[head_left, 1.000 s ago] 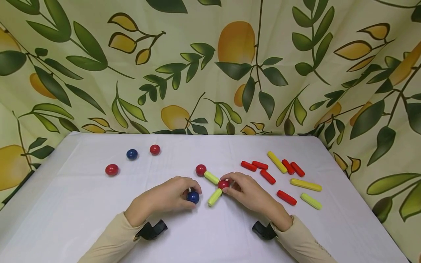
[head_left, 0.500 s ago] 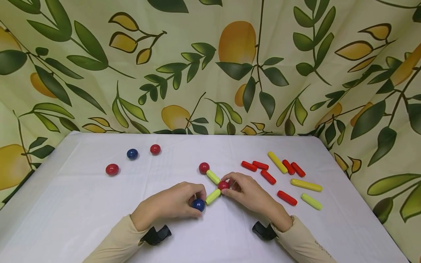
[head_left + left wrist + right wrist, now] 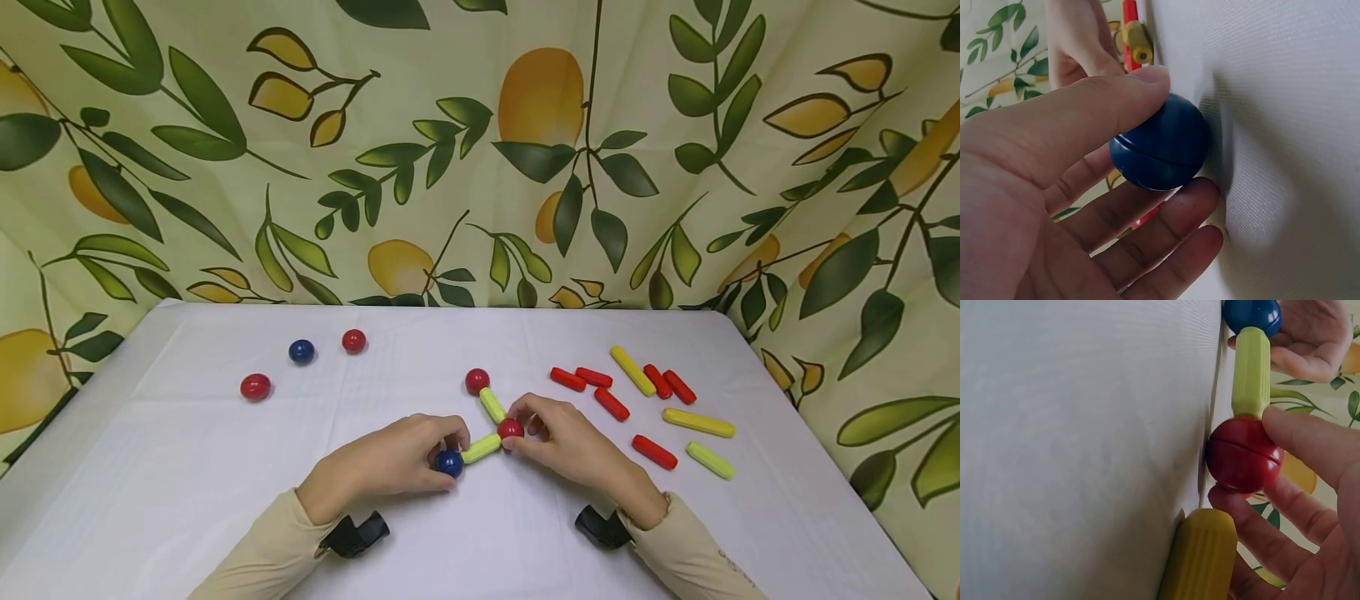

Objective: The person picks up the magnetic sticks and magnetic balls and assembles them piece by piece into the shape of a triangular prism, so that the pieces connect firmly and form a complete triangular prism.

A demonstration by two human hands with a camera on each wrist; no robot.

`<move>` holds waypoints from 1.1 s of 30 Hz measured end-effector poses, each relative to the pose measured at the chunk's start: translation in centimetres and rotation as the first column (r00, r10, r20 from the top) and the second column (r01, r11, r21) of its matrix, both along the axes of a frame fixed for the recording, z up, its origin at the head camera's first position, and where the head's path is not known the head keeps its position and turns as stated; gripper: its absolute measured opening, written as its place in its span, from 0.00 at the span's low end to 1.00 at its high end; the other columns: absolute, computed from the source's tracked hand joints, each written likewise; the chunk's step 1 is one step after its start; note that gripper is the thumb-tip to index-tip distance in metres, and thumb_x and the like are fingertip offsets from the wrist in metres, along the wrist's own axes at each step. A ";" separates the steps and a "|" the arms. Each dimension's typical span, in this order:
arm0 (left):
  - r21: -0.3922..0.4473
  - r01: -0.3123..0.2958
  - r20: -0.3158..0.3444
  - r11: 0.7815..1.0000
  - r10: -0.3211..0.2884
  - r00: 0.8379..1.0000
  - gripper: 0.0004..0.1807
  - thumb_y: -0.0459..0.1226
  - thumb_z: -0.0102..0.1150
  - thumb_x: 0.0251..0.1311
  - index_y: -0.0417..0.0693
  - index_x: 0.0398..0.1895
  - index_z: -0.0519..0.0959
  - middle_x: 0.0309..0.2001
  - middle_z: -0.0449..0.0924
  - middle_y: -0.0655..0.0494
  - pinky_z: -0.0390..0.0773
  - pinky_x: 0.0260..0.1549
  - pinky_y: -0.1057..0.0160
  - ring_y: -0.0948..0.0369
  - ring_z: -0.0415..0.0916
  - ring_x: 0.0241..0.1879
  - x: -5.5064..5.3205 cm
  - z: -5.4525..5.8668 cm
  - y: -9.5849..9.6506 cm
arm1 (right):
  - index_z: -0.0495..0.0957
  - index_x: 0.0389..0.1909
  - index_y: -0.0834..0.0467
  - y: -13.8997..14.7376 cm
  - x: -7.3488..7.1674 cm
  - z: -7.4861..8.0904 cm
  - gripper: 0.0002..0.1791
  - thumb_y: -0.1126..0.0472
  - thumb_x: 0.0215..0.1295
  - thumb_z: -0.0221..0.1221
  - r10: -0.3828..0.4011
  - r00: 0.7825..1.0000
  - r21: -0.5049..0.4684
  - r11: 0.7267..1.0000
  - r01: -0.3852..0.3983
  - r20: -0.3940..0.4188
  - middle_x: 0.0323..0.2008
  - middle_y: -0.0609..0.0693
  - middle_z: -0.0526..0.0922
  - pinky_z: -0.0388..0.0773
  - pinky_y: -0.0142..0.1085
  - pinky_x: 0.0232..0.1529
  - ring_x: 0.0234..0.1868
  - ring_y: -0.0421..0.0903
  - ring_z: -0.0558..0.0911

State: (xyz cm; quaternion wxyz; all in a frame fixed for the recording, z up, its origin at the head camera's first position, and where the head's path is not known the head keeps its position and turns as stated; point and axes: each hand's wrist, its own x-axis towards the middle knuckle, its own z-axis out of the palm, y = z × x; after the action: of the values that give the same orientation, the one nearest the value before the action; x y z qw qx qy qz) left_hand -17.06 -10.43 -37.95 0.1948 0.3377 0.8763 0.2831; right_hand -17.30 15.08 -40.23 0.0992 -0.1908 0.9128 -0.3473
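Between thumb and fingers my left hand (image 3: 397, 454) grips a blue ball (image 3: 449, 463) with a seam round it, low on the white cloth. One end of a light-green ribbed stick (image 3: 482, 449) meets that ball. At the stick's other end is a red ball (image 3: 511, 429), which my right hand (image 3: 566, 435) pinches with thumb and fingertips. From this red ball a second light-green stick (image 3: 492, 406) runs up to another red ball (image 3: 477, 382). In the right wrist view, the blue ball (image 3: 1252, 314), stick (image 3: 1251, 372) and red ball (image 3: 1244, 455) stand in one line.
At the back left lie a blue ball (image 3: 302, 352) and two red balls (image 3: 354, 341). On the right are several short red sticks (image 3: 654, 451), two yellow sticks (image 3: 698, 422) and a light-green stick (image 3: 710, 459). A patterned curtain (image 3: 420, 167) hangs behind the table (image 3: 150, 467).
My left hand has moved right and slightly nearer with the blue ball, bringing it to the lower stick's end. The joined piece has turned clockwise, its upper red ball shifting right. My right hand keeps its place.
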 end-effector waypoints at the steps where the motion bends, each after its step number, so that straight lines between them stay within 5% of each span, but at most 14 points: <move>1: -0.010 -0.006 0.003 1.000 0.006 1.000 0.17 0.38 0.73 0.54 0.53 0.46 0.77 0.36 0.78 0.63 0.75 0.38 0.69 0.67 0.73 0.34 0.0 0.0 0.0 | 0.79 0.45 0.49 0.0 0.0 0.0 0.15 0.53 0.60 0.69 0.000 1.000 0.002 1.000 0.000 0.005 0.35 0.40 0.80 0.77 0.29 0.40 0.38 0.40 0.76; 10: -0.045 -0.024 -0.006 0.999 0.024 1.000 0.20 0.37 0.72 0.55 0.52 0.51 0.78 0.41 0.81 0.61 0.79 0.43 0.66 0.67 0.74 0.37 -0.1 0.1 -0.1 | 0.79 0.46 0.48 0.5 0.0 0.5 0.14 0.51 0.62 0.67 0.010 1.000 0.011 1.000 -0.010 0.019 0.39 0.40 0.80 0.79 0.33 0.46 0.42 0.40 0.78; 20: -0.053 -0.015 -0.004 0.999 0.015 1.000 0.20 0.34 0.70 0.55 0.52 0.52 0.79 0.43 0.80 0.60 0.76 0.40 0.68 0.65 0.73 0.38 -0.3 0.2 -0.3 | 0.80 0.51 0.58 3.3 -1.3 1.1 0.18 0.58 0.62 0.67 -0.118 0.979 0.047 0.991 0.127 -0.168 0.50 0.53 0.83 0.80 0.49 0.53 0.51 0.52 0.79; 33: -0.027 0.001 0.002 1.000 -0.001 1.000 0.19 0.29 0.64 0.56 0.55 0.50 0.81 0.44 0.79 0.62 0.74 0.42 0.67 0.63 0.72 0.40 -0.5 0.1 -1.3 | 0.78 0.57 0.62 4.8 -2.4 0.4 0.22 0.64 0.61 0.67 -0.147 0.966 0.093 0.981 0.170 -0.213 0.54 0.59 0.81 0.80 0.49 0.54 0.52 0.54 0.79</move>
State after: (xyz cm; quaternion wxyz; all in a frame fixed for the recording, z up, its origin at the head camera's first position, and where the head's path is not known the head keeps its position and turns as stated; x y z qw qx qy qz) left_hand -17.60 -11.74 -37.82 0.2005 0.3350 0.8796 0.2717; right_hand -19.66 19.93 -39.78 -0.0132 -0.1461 0.9482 -0.2819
